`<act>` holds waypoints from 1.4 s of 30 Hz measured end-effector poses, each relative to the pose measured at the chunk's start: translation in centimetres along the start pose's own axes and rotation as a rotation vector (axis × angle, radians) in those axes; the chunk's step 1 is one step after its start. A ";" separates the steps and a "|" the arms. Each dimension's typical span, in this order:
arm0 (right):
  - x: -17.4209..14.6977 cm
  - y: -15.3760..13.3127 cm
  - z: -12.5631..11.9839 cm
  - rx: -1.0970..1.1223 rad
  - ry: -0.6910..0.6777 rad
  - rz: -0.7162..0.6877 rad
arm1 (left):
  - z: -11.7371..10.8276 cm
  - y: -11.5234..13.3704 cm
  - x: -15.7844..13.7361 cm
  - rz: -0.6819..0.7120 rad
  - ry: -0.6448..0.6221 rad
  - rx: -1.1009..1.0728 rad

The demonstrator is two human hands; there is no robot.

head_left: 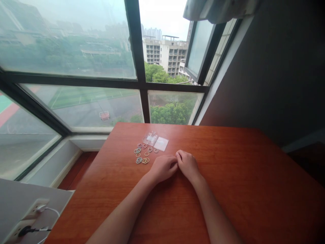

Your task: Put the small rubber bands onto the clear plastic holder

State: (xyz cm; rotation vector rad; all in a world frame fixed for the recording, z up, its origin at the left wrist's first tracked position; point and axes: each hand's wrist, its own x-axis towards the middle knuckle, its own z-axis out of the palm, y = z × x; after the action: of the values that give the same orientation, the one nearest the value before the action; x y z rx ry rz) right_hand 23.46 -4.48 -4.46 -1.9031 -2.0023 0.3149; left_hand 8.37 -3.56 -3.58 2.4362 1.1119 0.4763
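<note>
My left hand (164, 167) rests on the wooden table with its fingers curled in. Its knuckles meet the fingertips of my right hand (187, 163), which is curled closed beside it. Whatever either hand may hold is hidden. Just beyond my left hand lie several small rings in pale colours, among them a greenish pair (138, 160), some yellowish rings (145, 161) and a pinkish ring (144, 146). Behind the rings sits a clear plastic box (150, 138), with a flat transparent lid (161, 143) to its right.
The reddish-brown table (243, 176) reaches to a large window with dark frames (101, 80). One pane (200, 47) at the right is swung outward. At the lower left, plugs and cables hang from wall sockets (38, 207). A dark wall (274, 74) stands on the right.
</note>
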 end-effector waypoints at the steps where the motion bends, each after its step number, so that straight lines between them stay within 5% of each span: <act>1: 0.0 0.0 0.0 -0.001 -0.002 0.000 | 0.0 0.0 0.0 -0.001 0.000 -0.002; 42: 0.1 0.1 -0.1 -0.010 -0.039 0.004 | 0.4 -0.1 0.1 0.019 0.019 0.018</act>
State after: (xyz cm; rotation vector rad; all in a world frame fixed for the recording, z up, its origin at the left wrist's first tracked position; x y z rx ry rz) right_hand 23.53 -4.35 -4.41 -1.9214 -2.0289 0.3459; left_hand 8.51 -3.48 -3.94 2.4644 1.1059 0.4982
